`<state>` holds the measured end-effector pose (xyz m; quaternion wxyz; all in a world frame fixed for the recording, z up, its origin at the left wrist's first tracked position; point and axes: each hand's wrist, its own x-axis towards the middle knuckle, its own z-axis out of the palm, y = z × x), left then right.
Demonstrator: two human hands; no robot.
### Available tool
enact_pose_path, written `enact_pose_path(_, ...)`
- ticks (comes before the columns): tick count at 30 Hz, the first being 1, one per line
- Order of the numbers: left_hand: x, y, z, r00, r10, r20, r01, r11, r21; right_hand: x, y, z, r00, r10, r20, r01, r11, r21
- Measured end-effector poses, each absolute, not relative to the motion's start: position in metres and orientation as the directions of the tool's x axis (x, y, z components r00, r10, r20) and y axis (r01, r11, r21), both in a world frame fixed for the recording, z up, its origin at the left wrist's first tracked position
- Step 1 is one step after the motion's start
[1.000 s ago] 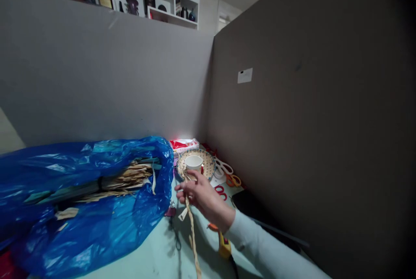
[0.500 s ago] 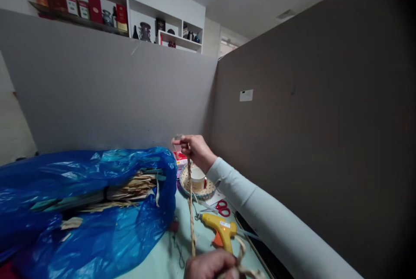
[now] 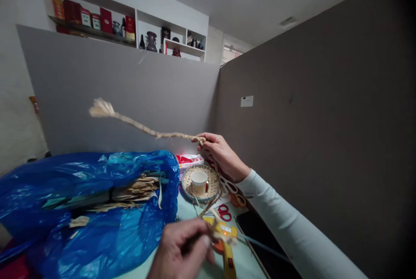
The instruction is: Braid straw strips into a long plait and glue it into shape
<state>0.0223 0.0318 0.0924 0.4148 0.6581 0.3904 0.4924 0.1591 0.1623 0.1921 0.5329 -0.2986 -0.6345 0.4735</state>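
A twisted straw rope (image 3: 156, 133) runs between my hands and out to the left. My right hand (image 3: 224, 153) pinches it in front of the grey partition, and from there its free length stretches left to a frayed, brush-like end (image 3: 101, 108). The other stretch drops from my right hand towards my left hand (image 3: 182, 246), low in the view. Closed fingers there grip the rope, with loose, blurred strands sticking out to the right. Behind those strands lies a yellow glue gun (image 3: 229, 262) with an orange trigger, partly covered by my left hand.
On the left a blue plastic bag (image 3: 130, 244) lies open around dry husk strips (image 3: 139, 190). A woven tray (image 3: 212, 175) bears a white cup (image 3: 199, 178). Red-handled scissors (image 3: 225, 213), orange-handled scissors (image 3: 240, 201) and white-handled scissors (image 3: 230, 185) lie near the right partition (image 3: 308, 140).
My right hand has moved right, and the rope's frayed length now extends left from it. My left hand has shifted left and up into fuller view, still holding the rope.
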Motion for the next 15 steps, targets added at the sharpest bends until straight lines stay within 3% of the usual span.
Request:
enact_pose_path(3, -0.006, 0.031, 0.122, -0.021, 0.94, 0.339, -0.074, -0.34, 0.938, 0.171, 0.145, 0.169, -0.276, 0.895, 0.349, -0.105, 0.333, -0.937)
enact_pose_path(8, -0.034, 0.036, 0.145, -0.273, 0.946, 0.174, -0.438, -0.283, 0.853, 0.18, 0.106, 0.132, -0.336, 0.894, 0.296, -0.17, 0.251, -0.953)
enact_pose_path(15, -0.033, 0.044, 0.147, -0.291, 0.944, 0.153, -0.448, -0.276, 0.85, 0.175, 0.09, 0.121, -0.415, 0.874, 0.254, -0.253, 0.157, -0.954)
